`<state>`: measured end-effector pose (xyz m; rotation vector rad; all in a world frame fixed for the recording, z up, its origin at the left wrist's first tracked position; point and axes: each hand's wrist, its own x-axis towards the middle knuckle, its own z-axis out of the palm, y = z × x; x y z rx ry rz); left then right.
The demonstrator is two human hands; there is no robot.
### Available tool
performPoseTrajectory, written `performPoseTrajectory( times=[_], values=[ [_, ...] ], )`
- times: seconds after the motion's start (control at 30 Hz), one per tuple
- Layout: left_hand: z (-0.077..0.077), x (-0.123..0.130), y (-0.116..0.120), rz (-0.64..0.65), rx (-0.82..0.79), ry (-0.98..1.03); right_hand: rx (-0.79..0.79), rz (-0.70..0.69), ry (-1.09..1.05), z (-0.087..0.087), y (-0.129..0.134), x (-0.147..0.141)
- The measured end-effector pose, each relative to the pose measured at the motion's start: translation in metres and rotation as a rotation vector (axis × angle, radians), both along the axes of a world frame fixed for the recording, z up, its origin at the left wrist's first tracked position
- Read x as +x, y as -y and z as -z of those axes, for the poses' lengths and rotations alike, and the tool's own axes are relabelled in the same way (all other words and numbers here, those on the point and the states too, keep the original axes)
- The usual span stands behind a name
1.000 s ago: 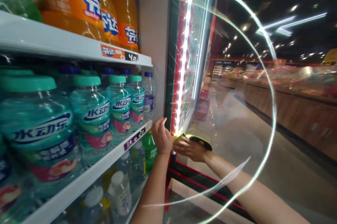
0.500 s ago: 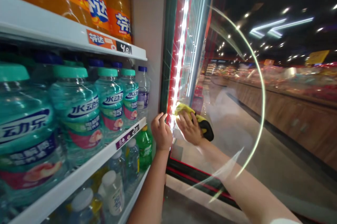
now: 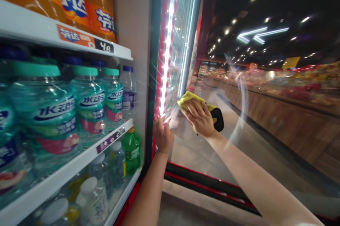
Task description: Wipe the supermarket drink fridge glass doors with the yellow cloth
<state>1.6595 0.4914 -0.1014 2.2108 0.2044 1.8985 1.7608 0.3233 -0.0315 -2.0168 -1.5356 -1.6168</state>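
My right hand [image 3: 199, 118] presses a yellow cloth [image 3: 190, 96] with a black part against the inside of a glass door [image 3: 191, 148]. Its fingers lie over the cloth, which sticks out beyond the fingertips and at the right side. My left hand [image 3: 163, 135] is raised beside the lit strip [image 3: 167, 41] on the red and black cabinet frame. Its fingers point up, slightly bent and apart, with nothing visible in them. Whether they touch the frame is unclear. Pale streaks and a curved light smear show on the glass.
Shelves at left hold orange soda bottles [image 3: 99, 10], teal-capped drink bottles [image 3: 89, 103] and a green bottle [image 3: 132, 150]. The white shelf edge [image 3: 79, 157] runs close to my left forearm. Along the glass bottom is the black and red door rail [image 3: 207, 187]. Beyond it stands a wood-panelled counter [image 3: 287, 123].
The view has swung to the right, so shelves and bottles sit further left. My right hand and the cloth have moved away from the lit strip across the glass. My left fingers have straightened somewhat.
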Motion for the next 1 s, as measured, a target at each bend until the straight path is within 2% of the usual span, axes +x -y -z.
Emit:
performPoseTrajectory(
  times=[0.03, 0.1, 0.17, 0.2, 0.23, 0.27, 0.3, 0.33, 0.43, 0.47, 0.5, 0.53, 0.6, 0.7, 0.73, 0.77, 0.8, 0.87, 0.93, 1.0],
  values=[
    [0.0, 0.002, 0.004, 0.011, 0.006, -0.002, 0.005, 0.025, -0.014, 0.011, 0.001, -0.003],
    [-0.001, 0.003, 0.011, 0.029, 0.019, -0.004, -0.087, 0.021, -0.013, 0.051, 0.003, -0.011],
    [-0.003, 0.003, 0.015, 0.039, 0.022, -0.001, -0.279, -0.068, 0.026, 0.094, 0.009, -0.017],
    [-0.004, 0.003, 0.017, 0.044, 0.024, 0.003, -0.369, -0.124, 0.061, 0.109, 0.014, -0.018],
    [-0.006, 0.003, 0.019, 0.049, 0.025, 0.009, -0.437, -0.171, 0.096, 0.118, 0.019, -0.017],
    [-0.008, 0.004, 0.021, 0.056, 0.028, 0.016, -0.477, -0.201, 0.122, 0.118, 0.026, -0.015],
    [-0.01, 0.005, 0.022, 0.064, 0.03, 0.023, -0.482, -0.206, 0.136, 0.109, 0.032, -0.011],
    [-0.012, 0.006, 0.024, 0.073, 0.033, 0.029, -0.451, -0.186, 0.136, 0.094, 0.04, -0.006],
    [-0.016, 0.011, 0.031, 0.104, 0.033, 0.033, -0.168, -0.009, 0.066, 0.032, 0.059, 0.007],
    [-0.017, 0.013, 0.034, 0.11, 0.028, 0.032, -0.058, 0.064, 0.028, 0.017, 0.064, 0.01],
    [-0.017, 0.016, 0.037, 0.116, 0.023, 0.029, 0.035, 0.125, -0.004, 0.01, 0.068, 0.01],
    [-0.017, 0.018, 0.04, 0.122, 0.02, 0.024, 0.091, 0.168, -0.035, 0.011, 0.07, 0.009],
    [-0.015, 0.021, 0.046, 0.135, 0.024, 0.016, 0.072, 0.189, -0.073, 0.035, 0.073, 0.003],
    [-0.013, 0.025, 0.055, 0.147, 0.053, 0.015, -0.201, 0.068, -0.05, 0.093, 0.076, -0.007],
    [-0.013, 0.027, 0.058, 0.146, 0.061, 0.022, -0.297, 0.014, -0.026, 0.106, 0.077, -0.008],
    [-0.013, 0.028, 0.061, 0.143, 0.065, 0.034, -0.36, -0.023, -0.002, 0.111, 0.079, -0.008],
    [-0.014, 0.03, 0.063, 0.14, 0.068, 0.046, -0.377, -0.032, 0.013, 0.11, 0.082, -0.006],
    [-0.015, 0.033, 0.069, 0.145, 0.07, 0.059, -0.257, 0.045, -0.008, 0.09, 0.092, 0.0],
    [-0.015, 0.037, 0.075, 0.161, 0.062, 0.052, -0.021, 0.186, -0.08, 0.068, 0.108, 0.006],
    [-0.014, 0.041, 0.082, 0.177, 0.048, 0.041, 0.219, 0.297, -0.145, 0.065, 0.125, 0.007]
  ],
)
